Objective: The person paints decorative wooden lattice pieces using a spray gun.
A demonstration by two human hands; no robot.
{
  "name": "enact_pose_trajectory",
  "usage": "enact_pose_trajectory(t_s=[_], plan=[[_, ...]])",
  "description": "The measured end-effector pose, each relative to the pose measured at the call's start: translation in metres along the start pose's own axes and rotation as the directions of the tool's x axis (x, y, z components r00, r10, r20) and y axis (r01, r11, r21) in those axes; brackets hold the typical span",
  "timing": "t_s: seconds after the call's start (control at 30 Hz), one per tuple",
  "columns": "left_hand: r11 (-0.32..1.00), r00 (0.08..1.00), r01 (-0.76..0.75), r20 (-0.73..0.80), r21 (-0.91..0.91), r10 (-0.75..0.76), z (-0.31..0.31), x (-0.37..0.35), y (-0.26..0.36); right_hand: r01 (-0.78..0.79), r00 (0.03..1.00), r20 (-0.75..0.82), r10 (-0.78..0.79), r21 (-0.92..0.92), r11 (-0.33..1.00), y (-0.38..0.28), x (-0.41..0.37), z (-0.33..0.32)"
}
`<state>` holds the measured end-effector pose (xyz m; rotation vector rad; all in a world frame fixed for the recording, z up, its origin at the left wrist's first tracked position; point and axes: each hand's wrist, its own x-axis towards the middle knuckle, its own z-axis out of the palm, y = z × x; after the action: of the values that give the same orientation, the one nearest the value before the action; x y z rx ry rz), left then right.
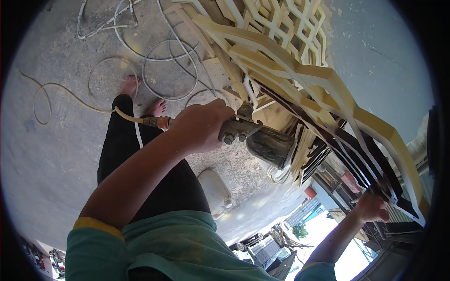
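My left hand (204, 124) is wrapped around the handle of a spray gun (241, 126), whose dark, paint-stained cup (271, 147) points to the right. An air hose (93, 107) joins the gun at a brass-coloured fitting behind my wrist. To the right of the gun stands a lattice panel (337, 84), cream-yellow on some faces and dark brown on others. At the panel's lower right end, my right hand (372, 206) has its fingers closed around the edge. Those fingertips are partly hidden in shadow.
More cream lattice panels (300, 23) lean behind this one. Loops of hose (143, 61) lie on the concrete floor (61, 154) near my bare feet. A grey tank-like object (214, 189) lies beside my leg. A stack of thin slats (304, 154) is beyond the cup.
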<state>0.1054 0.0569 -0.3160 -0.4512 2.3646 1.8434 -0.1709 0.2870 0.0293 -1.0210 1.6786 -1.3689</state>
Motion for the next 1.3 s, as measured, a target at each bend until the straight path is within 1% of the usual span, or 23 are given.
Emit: enact_pose_trajectory(t_s=[0.03, 0.07, 0.1, 0.13, 0.17, 0.23, 0.27, 0.3, 0.33, 0.37, 0.4, 0.43, 0.53, 0.63, 0.73, 0.8, 0.87, 0.9, 0.97, 1.13, 1.17, 1.27, 1.3], plan=[[1.000, 1.000, -0.003, 0.001, 0.025, 0.003, -0.005, -0.014, 0.004, 0.057, 0.998, 0.000, -0.057, -0.149, 0.987, -0.002, -0.018, -0.022], [0.999, 0.999, -0.015, -0.031, 0.033, 0.016, -0.007, -0.028, 0.007, 0.108, 0.985, -0.076, -0.152, -0.406, 0.907, 0.008, -0.024, -0.015], [0.999, 0.998, -0.026, -0.064, 0.046, 0.029, -0.006, -0.043, 0.008, 0.093, 0.958, -0.151, -0.244, -0.640, 0.763, 0.018, -0.030, -0.007], [0.997, 0.995, -0.040, -0.093, 0.066, 0.046, -0.011, -0.059, 0.013, 0.012, 0.952, -0.200, -0.231, -0.732, 0.682, 0.025, -0.028, 0.005], [0.997, 0.998, 0.010, -0.066, 0.078, -0.005, -0.021, -0.075, 0.023, -0.016, 0.966, -0.197, -0.167, -0.692, 0.722, 0.027, -0.030, 0.004], [0.993, 0.986, -0.014, -0.161, 0.119, 0.033, -0.031, -0.107, 0.039, -0.047, 0.988, -0.127, -0.083, -0.777, 0.628, 0.016, -0.006, 0.048], [0.990, 0.979, -0.026, -0.197, 0.136, 0.053, -0.036, -0.122, 0.049, 0.028, 0.982, -0.090, -0.167, -0.801, 0.599, 0.021, 0.001, 0.061], [0.991, 0.978, 0.007, -0.206, 0.134, 0.021, -0.044, -0.133, 0.066, -0.054, 0.989, -0.122, -0.084, -0.827, 0.560, 0.016, 0.001, 0.062], [0.985, 0.973, 0.012, -0.229, 0.173, 0.028, -0.046, -0.147, 0.077, -0.054, 0.985, -0.133, -0.113, -0.847, 0.529, 0.013, 0.005, 0.072], [0.977, 0.965, 0.015, -0.258, 0.213, 0.041, -0.047, -0.161, 0.084, -0.040, 0.988, -0.101, -0.116, -0.897, 0.441, 0.004, 0.010, 0.080], [0.967, 0.955, 0.014, -0.290, 0.256, 0.063, -0.050, -0.171, 0.092, 0.029, 0.985, -0.022, -0.171, -0.957, 0.288, -0.006, 0.016, 0.087], [0.977, 0.958, 0.063, -0.288, 0.202, -0.003, -0.053, -0.180, 0.102, 0.018, 0.992, -0.011, -0.127, -0.973, 0.229, -0.016, 0.020, 0.085], [0.964, 0.951, 0.023, -0.304, 0.266, 0.061, -0.059, -0.203, 0.122, -0.087, 0.965, -0.136, -0.223, -0.972, 0.218, -0.049, 0.028, 0.087], [0.963, 0.942, 0.010, -0.326, 0.270, 0.081, -0.061, -0.208, 0.132, -0.244, 0.941, -0.286, -0.182, -0.944, 0.220, -0.081, 0.038, 0.063], [0.961, 0.945, 0.009, -0.316, 0.278, 0.083, -0.065, -0.195, 0.134, -0.248, 0.893, -0.368, -0.260, -0.883, 0.398, -0.084, 0.053, 0.036], [0.959, 0.950, 0.000, -0.299, 0.283, 0.088, -0.073, -0.180, 0.139, -0.236, 0.880, -0.382, -0.284, -0.869, 0.435, -0.086, 0.066, 0.026], [0.961, 0.955, -0.003, -0.284, 0.278, 0.085, -0.082, -0.159, 0.145, -0.253, 0.864, -0.417, -0.283, -0.845, 0.472, -0.084, 0.089, 0.026], [0.959, 0.958, -0.020, -0.267, 0.283, 0.099, -0.088, -0.148, 0.147, -0.305, 0.870, -0.450, -0.200, -0.810, 0.501, -0.090, 0.101, 0.033], [0.953, 0.963, -0.059, -0.234, 0.297, 0.133, -0.105, -0.121, 0.150, -0.346, 0.863, -0.477, -0.166, -0.797, 0.494, -0.085, 0.128, 0.037], [0.935, 0.994, -0.043, -0.080, 0.351, 0.075, -0.156, -0.035, 0.153, -0.430, 0.825, -0.556, -0.100, -0.733, 0.527, -0.049, 0.185, 0.040], [0.932, 0.997, -0.035, -0.046, 0.361, 0.056, -0.165, -0.017, 0.152, -0.486, 0.807, -0.588, -0.055, -0.714, 0.504, -0.054, 0.192, 0.041], [0.924, 0.997, -0.067, 0.072, 0.377, 0.042, -0.180, 0.037, 0.147, -0.385, 0.821, -0.568, -0.060, -0.627, 0.678, -0.041, 0.190, 0.038], [0.923, 0.989, -0.139, 0.088, 0.358, 0.115, -0.178, 0.055, 0.140, -0.366, 0.824, -0.561, -0.080, -0.635, 0.680, -0.040, 0.188, 0.038]])
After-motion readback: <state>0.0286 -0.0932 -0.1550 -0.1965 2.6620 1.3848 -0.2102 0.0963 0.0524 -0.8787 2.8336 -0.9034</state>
